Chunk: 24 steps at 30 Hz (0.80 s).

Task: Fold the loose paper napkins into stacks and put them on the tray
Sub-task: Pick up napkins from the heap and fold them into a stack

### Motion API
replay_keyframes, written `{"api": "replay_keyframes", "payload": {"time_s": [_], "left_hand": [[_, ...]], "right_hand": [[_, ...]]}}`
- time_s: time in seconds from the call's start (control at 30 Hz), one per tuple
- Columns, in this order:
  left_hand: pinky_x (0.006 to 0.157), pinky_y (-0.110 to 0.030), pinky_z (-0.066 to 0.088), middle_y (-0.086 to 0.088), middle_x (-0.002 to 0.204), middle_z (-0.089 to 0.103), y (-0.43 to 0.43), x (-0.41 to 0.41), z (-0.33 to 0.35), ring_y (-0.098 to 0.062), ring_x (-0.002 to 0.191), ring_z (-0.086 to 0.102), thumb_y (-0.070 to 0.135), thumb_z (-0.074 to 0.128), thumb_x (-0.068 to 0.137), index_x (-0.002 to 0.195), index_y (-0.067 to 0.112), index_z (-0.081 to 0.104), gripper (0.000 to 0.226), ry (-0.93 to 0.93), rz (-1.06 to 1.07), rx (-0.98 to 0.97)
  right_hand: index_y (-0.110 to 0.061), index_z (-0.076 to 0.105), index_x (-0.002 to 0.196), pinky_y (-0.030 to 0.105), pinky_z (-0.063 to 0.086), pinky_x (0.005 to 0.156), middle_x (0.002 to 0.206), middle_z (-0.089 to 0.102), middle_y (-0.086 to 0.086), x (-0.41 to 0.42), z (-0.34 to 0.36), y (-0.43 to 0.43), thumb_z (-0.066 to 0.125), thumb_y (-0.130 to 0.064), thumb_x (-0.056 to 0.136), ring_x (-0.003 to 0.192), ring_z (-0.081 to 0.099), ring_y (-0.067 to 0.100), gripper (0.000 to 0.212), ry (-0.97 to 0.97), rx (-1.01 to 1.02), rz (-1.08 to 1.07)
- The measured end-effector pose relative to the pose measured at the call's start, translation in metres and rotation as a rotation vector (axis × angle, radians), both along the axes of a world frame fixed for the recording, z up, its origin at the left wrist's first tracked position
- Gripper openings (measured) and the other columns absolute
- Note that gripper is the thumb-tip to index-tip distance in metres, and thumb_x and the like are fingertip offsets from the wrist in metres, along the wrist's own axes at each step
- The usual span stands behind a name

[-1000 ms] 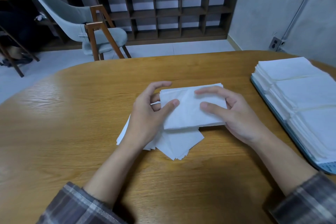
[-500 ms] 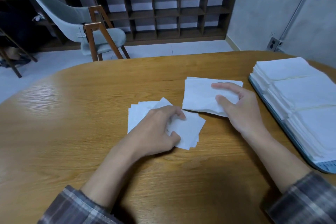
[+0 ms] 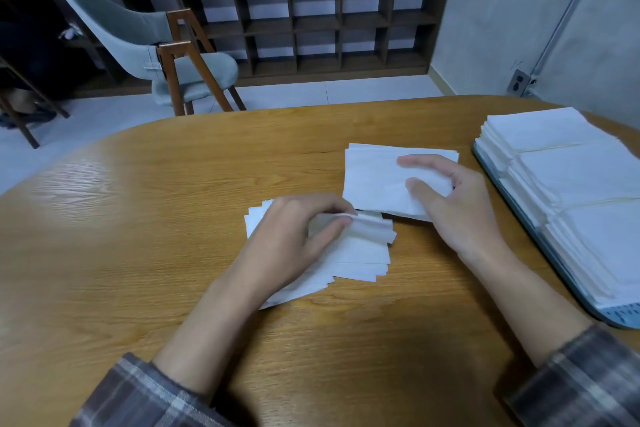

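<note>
A loose pile of white paper napkins lies on the wooden table in front of me. My left hand rests on that pile and pinches the lifted edge of the top napkin between thumb and fingers. To the right, my right hand holds a folded stack of napkins, thumb on top and fingers curled round its right edge, just above the table. At the far right the blue-grey tray carries three stacks of folded napkins in a row.
The table's rounded far edge runs across the middle of the view. Beyond it stand a grey chair with wooden legs and a dark cubby shelf against the wall. A grey wall with a conduit and socket is at the right.
My right hand carried the folded stack off the loose pile to the right, toward the tray. My left hand let go of it, dropped onto the loose pile and pinched up the top napkin's edge.
</note>
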<state>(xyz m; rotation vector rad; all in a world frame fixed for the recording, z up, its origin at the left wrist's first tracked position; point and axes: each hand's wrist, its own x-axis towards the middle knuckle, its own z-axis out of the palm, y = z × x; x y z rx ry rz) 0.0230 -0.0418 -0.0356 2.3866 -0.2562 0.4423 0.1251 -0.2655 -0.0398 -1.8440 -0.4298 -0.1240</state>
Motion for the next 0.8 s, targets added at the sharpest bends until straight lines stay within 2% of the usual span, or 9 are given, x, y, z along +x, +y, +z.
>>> {"api": "replay_keyframes", "payload": {"time_s": [0.07,0.13,0.2,0.37,0.43,0.57,0.63,0.7,0.8], "left_hand": [[0.079,-0.013,0.047,0.018,0.099,0.078,-0.002,-0.001,0.003,0.003,0.097,0.070,0.017,0.073,0.100,0.103,0.018,0.080,0.008,-0.055,0.024,-0.088],[0.076,-0.013,0.046,0.018,0.097,0.078,-0.004,-0.001,0.005,-0.001,0.092,0.071,0.015,0.075,0.098,0.102,0.016,0.081,0.007,-0.082,0.046,-0.174],[0.075,-0.018,0.049,0.020,0.098,0.078,-0.005,-0.002,0.007,-0.004,0.090,0.071,0.017,0.076,0.097,0.101,0.019,0.082,0.007,-0.074,0.061,-0.248],[0.062,-0.009,0.037,0.024,0.079,0.072,-0.007,-0.002,0.007,-0.001,0.063,0.057,0.021,0.078,0.095,0.101,0.023,0.083,0.008,-0.006,0.072,-0.319],[0.062,-0.011,0.039,0.018,0.082,0.075,-0.007,-0.001,0.007,-0.002,0.064,0.059,0.022,0.080,0.094,0.101,0.025,0.083,0.009,-0.004,0.091,-0.342],[0.069,-0.013,0.045,0.012,0.085,0.077,-0.008,-0.004,0.010,-0.003,0.077,0.069,0.023,0.084,0.090,0.104,0.027,0.082,0.015,-0.006,0.091,-0.393],[0.075,-0.015,0.048,0.014,0.089,0.078,-0.006,-0.005,0.012,-0.006,0.087,0.073,0.027,0.086,0.087,0.106,0.028,0.081,0.020,-0.007,0.098,-0.372],[0.075,-0.017,0.048,0.016,0.094,0.077,-0.003,-0.004,0.013,-0.005,0.088,0.070,0.027,0.087,0.086,0.108,0.031,0.080,0.023,0.009,0.120,-0.386],[0.073,-0.016,0.049,0.017,0.103,0.076,0.002,-0.002,0.014,-0.002,0.089,0.068,0.023,0.086,0.088,0.109,0.031,0.078,0.023,0.027,0.151,-0.482]], "right_hand": [[-0.024,0.079,0.111,0.001,0.037,0.095,0.116,0.075,-0.024,-0.003,0.005,0.001,0.066,-0.009,0.101,0.120,0.060,-0.010,0.022,-0.009,0.033,0.068],[-0.021,0.079,0.112,0.003,0.038,0.096,0.116,0.076,-0.020,-0.006,0.009,0.001,0.067,-0.021,0.103,0.119,0.063,-0.007,0.015,-0.018,0.047,0.168],[-0.019,0.079,0.112,0.007,0.040,0.097,0.115,0.077,-0.017,-0.011,0.011,0.001,0.067,-0.031,0.101,0.118,0.065,-0.001,0.020,-0.047,0.019,0.274],[-0.021,0.080,0.107,0.013,0.045,0.095,0.110,0.079,-0.013,-0.017,0.012,0.002,0.081,-0.042,0.090,0.112,0.070,0.005,0.027,-0.025,0.012,0.376],[-0.023,0.080,0.109,0.014,0.046,0.094,0.111,0.079,-0.012,-0.017,0.013,0.001,0.080,-0.047,0.087,0.112,0.071,0.007,0.033,-0.015,0.009,0.398],[-0.014,0.081,0.097,0.016,0.053,0.076,0.095,0.081,-0.003,-0.019,0.012,0.006,0.079,-0.021,0.091,0.087,0.075,0.008,0.009,0.056,0.094,0.347],[-0.010,0.080,0.094,0.018,0.053,0.073,0.093,0.081,0.000,-0.018,0.012,0.006,0.077,-0.018,0.093,0.083,0.074,0.009,0.008,0.056,0.112,0.289],[-0.009,0.079,0.095,0.025,0.056,0.077,0.097,0.081,0.003,-0.014,0.013,0.003,0.077,-0.020,0.094,0.087,0.076,0.015,0.012,0.098,0.161,0.240],[-0.008,0.077,0.105,0.045,0.056,0.097,0.110,0.080,0.008,-0.010,0.012,0.000,0.077,-0.025,0.094,0.104,0.076,0.028,0.021,0.204,0.174,0.243]]}}
